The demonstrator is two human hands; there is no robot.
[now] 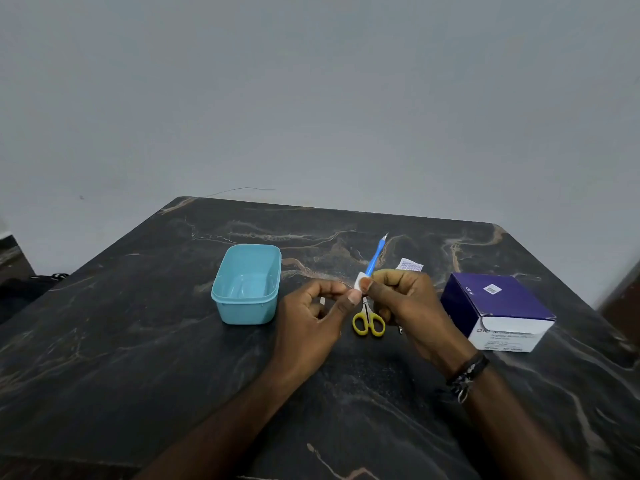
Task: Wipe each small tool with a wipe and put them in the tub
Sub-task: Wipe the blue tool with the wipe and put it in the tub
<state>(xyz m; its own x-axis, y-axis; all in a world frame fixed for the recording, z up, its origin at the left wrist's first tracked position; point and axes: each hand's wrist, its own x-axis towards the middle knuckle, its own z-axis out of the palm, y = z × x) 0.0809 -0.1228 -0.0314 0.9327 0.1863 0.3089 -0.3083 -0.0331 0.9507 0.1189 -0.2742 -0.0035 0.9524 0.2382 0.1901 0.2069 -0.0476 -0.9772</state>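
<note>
From the head camera, both hands met above the middle of a dark marbled counter [138, 341]. The right hand [405, 306] made the main grip: its thumb and curled fingers were pinched round a small white wipe [360, 283] folded about the lower end of a blue-handled tool [374, 259], whose thin metal tip pointed up and away from the grip, toward the far edge of the counter. The left hand [311, 317] sat just to the left of that grip, its thumb tip against the wipe and its forefinger curled in to meet it, so it pinched the same white pad from the other side; whether it also touched the tool itself could not be told. Directly beneath the grip, on the counter, lay a pair of small scissors with yellow handles [369, 322], the loops toward the person and the blades hidden under the hands. Well to the left of the grip stood a light blue plastic tub [221, 299], open at the top, with nothing visible in it. Just beyond the grip and slightly to its right lay a torn white wipe packet [411, 265]. Farther right of the grip sat a purple and white box of alcohol swabs [498, 310]. A dark beaded bracelet [465, 374] circled the right wrist.
</note>
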